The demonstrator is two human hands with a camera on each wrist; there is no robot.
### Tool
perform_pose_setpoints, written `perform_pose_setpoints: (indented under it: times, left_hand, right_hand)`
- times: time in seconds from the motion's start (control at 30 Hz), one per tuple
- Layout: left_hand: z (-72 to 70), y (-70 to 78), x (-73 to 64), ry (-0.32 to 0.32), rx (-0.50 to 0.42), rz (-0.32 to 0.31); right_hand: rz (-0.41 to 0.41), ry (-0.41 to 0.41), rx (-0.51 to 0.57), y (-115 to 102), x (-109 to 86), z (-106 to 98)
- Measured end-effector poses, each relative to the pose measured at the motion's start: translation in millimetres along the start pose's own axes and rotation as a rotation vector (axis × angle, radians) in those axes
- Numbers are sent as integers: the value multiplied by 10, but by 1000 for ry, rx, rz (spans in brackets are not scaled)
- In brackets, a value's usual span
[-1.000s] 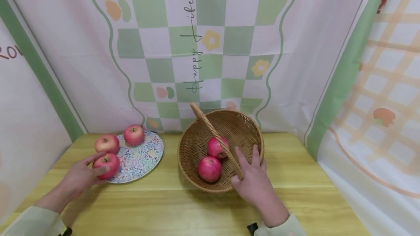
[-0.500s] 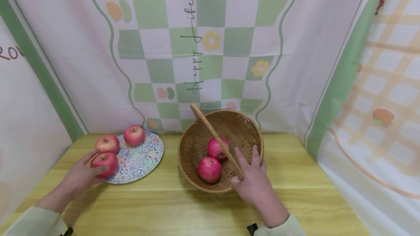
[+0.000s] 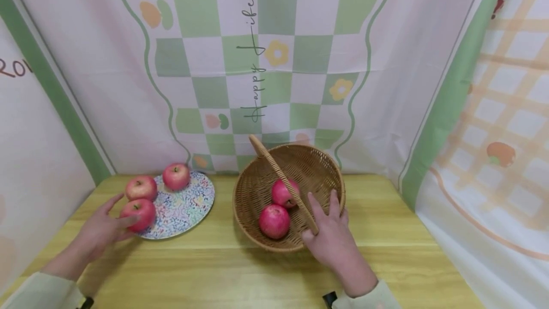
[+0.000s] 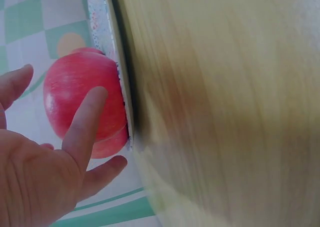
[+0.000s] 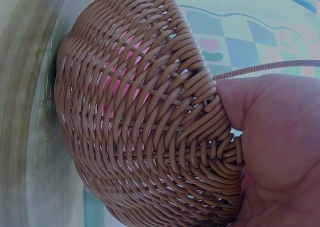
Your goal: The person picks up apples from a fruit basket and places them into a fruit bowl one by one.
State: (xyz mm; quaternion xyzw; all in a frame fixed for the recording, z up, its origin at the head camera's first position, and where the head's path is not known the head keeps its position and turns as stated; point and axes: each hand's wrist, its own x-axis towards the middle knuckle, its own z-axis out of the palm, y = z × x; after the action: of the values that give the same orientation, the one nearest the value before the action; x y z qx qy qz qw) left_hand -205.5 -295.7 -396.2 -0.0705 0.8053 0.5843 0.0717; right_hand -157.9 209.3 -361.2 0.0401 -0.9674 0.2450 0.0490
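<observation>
My left hand point(image 3: 100, 228) is beside a red apple point(image 3: 139, 214) on the speckled plate point(image 3: 184, 209), fingers spread. In the left wrist view, one straight finger overlaps this apple point(image 4: 80, 97) and the thumb stands away from it. Two more apples lie behind it, a paler one point(image 3: 141, 188) touching it and another point(image 3: 176, 177) at the back. On the right side of a wicker basket point(image 3: 244, 190), my right hand point(image 3: 332, 237) rests on the rim near the handle's foot, fingers straight and spread. Inside the basket lie two deep pink-red round fruits point(image 3: 274, 221).
The basket's arched handle point(image 3: 274, 166) leans across its opening. Plate and basket stand on a wooden table point(image 3: 206, 275), with a strip of wood between them. A checked green-and-white cloth point(image 3: 274, 85) hangs directly behind, and further cloths hang at both sides.
My left hand has let go of the front apple; its fingers have spread away, and the apple sits slightly further left by the paler one. My right hand and the basket have stayed put.
</observation>
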Motion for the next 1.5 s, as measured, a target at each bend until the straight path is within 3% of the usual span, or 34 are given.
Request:
perform_pose_setpoints:
  times: [0.13,0.3,0.5,0.7,0.8,0.83,0.9,1.03,1.1,1.27,1.5]
  left_hand:
    - [-44,68,-61,72,145,46]
    - [-39,187,-134,197,285,179]
    - [38,319,-171,251,353,280]
    - [206,475,-155,259,338,328]
    - [357,599,-185,177,285,353]
    - [426,635,-199,137,274,391]
    - [585,695,-230,39,249,505]
    - [959,777,-265,-191,238,814]
    - [1122,819,-262,-278,243,903]
    - [1439,940,-172,-373,309,983]
    - [1874,1107,112,-422,375,995]
  right_hand:
    - [7,-5,0,0,-3,-1]
    - [4,-4,-1,-2,-2,-4]
    - [6,-3,2,-2,2,-1]
    - [1,6,4,7,3,4]
    - [2,7,5,7,-1,4]
    - [4,5,5,5,-2,4]
    - [7,5,5,1,-4,5]
    - [11,4,5,-5,-7,8]
    - [10,6,2,-8,-7,9]
    - [11,0,1,-14,-10,7]
    - [11,-12,4,-7,-6,-2]
